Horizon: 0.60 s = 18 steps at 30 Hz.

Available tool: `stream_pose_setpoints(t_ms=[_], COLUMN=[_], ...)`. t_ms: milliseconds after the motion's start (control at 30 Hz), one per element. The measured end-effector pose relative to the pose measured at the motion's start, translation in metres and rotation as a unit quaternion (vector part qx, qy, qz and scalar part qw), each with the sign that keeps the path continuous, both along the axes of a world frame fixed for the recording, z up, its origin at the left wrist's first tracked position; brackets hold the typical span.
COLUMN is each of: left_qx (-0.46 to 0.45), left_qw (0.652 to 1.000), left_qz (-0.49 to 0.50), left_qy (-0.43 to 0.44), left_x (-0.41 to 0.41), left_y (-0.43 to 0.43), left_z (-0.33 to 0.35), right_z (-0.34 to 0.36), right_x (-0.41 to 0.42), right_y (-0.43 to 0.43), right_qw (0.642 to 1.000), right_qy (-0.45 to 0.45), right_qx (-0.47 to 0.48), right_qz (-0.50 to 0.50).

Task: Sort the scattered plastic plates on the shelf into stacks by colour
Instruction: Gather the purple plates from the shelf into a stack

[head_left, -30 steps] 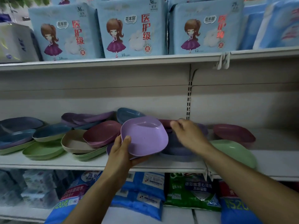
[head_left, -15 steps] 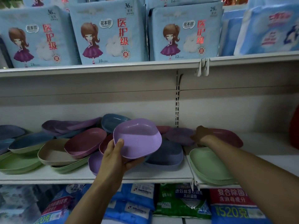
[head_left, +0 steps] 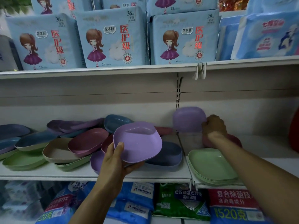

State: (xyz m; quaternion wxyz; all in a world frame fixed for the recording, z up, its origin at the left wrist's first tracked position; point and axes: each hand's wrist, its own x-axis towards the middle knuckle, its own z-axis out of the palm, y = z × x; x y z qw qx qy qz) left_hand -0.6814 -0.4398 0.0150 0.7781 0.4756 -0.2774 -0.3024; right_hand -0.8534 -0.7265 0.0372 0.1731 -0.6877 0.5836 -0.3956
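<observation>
My left hand [head_left: 115,160] holds a light purple plate [head_left: 139,143] tilted above the shelf's front, thumb on its rim. My right hand [head_left: 213,126] grips a second purple plate [head_left: 187,121], lifted on edge near the shelf's back wall. Under the right wrist lies a dark pink plate [head_left: 236,140], partly hidden. A stack of green plates [head_left: 212,167] sits at the front right of the shelf [head_left: 48,172]. Left of my hands lie mixed plates: a pink one [head_left: 87,142], a beige one [head_left: 56,152], a dark blue one [head_left: 166,155], green [head_left: 22,160] and blue ones [head_left: 116,122].
The upper shelf [head_left: 97,71] hangs low over the plates and carries light blue packs [head_left: 111,38]. Bags fill the shelf below [head_left: 181,202]. A slotted upright [head_left: 178,97] divides the back wall. Something red [head_left: 295,131] stands at the far right edge.
My right hand picked a purple plate out of the pile by the pink one and raised it on edge. The left hand kept its plate nearly still. The camera moved closer.
</observation>
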Motion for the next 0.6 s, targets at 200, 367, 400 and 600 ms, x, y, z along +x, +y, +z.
stream_pose_setpoints(t_ms=[200, 367, 400, 600], left_qx=[-0.006, -0.007, -0.008, -0.020], left_qw=[1.000, 0.999, 0.999, 0.999], left_qz=[0.012, 0.028, 0.028, 0.028], left_qy=[-0.022, -0.034, -0.036, -0.022], left_x=[-0.019, -0.037, -0.040, -0.046], left_y=[0.011, 0.023, 0.027, 0.055], left_z=[-0.004, -0.012, -0.014, -0.025], right_z=[0.015, 0.014, 0.013, -0.002], right_x=[-0.019, -0.019, -0.017, 0.002], right_y=[0.051, 0.099, 0.106, 0.168], right_qw=[0.984, 0.970, 0.968, 0.949], right_qy=[-0.130, -0.138, -0.127, -0.066], right_qx=[-0.079, -0.079, -0.082, -0.080], right_qz=[0.091, 0.184, 0.201, 0.298])
